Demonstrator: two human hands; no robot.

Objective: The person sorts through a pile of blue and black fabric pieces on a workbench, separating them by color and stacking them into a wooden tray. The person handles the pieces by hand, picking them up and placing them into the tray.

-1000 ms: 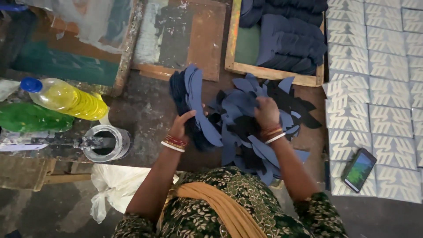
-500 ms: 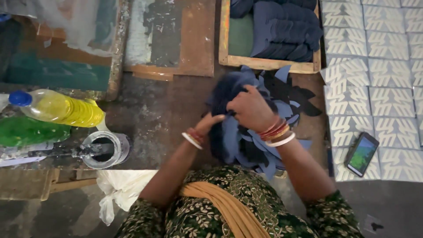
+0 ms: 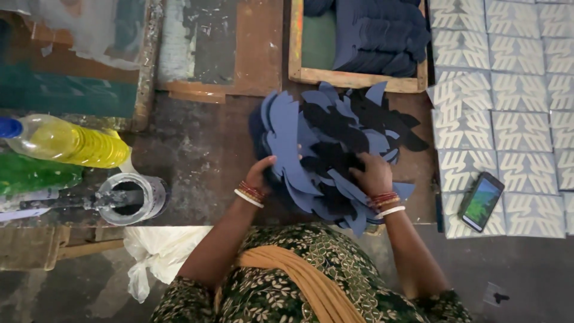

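Head view: left hand (image 3: 261, 175) grips the left edge of a fanned pile of dark blue and black cut pieces (image 3: 335, 149) mid-surface. Right hand (image 3: 373, 174) lies flat on the pile, fingers spread wide, holding nothing. Wooden tray (image 3: 353, 78) with stacked blue pieces just behind. Phone (image 3: 481, 201) at right on patterned sheets (image 3: 514, 90). Yellow bottle (image 3: 66, 142) and metal tin (image 3: 134, 197) at left.

A stained worktable (image 3: 203, 149) carries blue cutouts (image 3: 335, 149), wooden frames (image 3: 353, 78), a yellow bottle (image 3: 66, 142), a tin (image 3: 131, 197), a phone (image 3: 481, 201)
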